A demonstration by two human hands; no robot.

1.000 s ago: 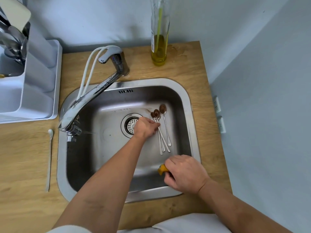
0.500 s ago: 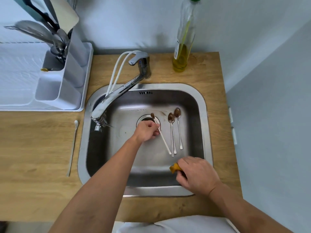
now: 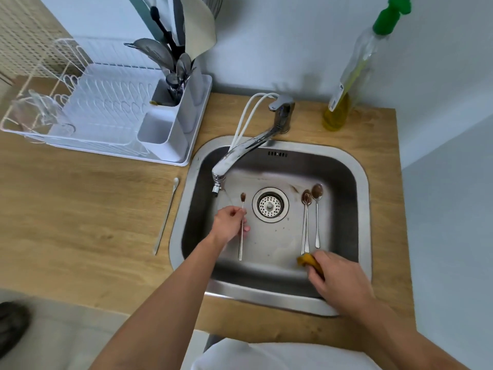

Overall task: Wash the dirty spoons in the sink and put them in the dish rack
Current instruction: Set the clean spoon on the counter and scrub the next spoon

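Hands come first, low in the view. The right hand [image 3: 337, 279] rests on the near edge of the steel sink [image 3: 364, 225], its grip closed on a yellow sponge [image 3: 306, 260]. The left hand [image 3: 230, 222] is over the left side of the sink, its grip pinching one dirty spoon [image 3: 241, 228] around the middle of the handle.

A moment ago that spoon lay with the others to the right of the drain [image 3: 270, 205]. Now it is lifted away and sits left of the drain, close to the tap spout [image 3: 217, 186]. So the washing of the first spoon seems about to start. I think it needs water and a scrub next.

The held spoon is long and thin. Its long line runs near to far. The brown, dirty bowl points away from the person, toward the spout, and the handle end points back toward them.

Two more dirty spoons [image 3: 306, 220] and a third one [image 3: 317, 214] lie flat on the sink floor, right of the drain, bowls also pointing far.

A white stirrer [image 3: 166, 216] lies on the wooden bench [image 3: 88, 209]. Farther back on the left stands the white dish rack [image 3: 106, 113], where clean spoons should go. A bottle with a green cap [image 3: 354, 70] stands far right.
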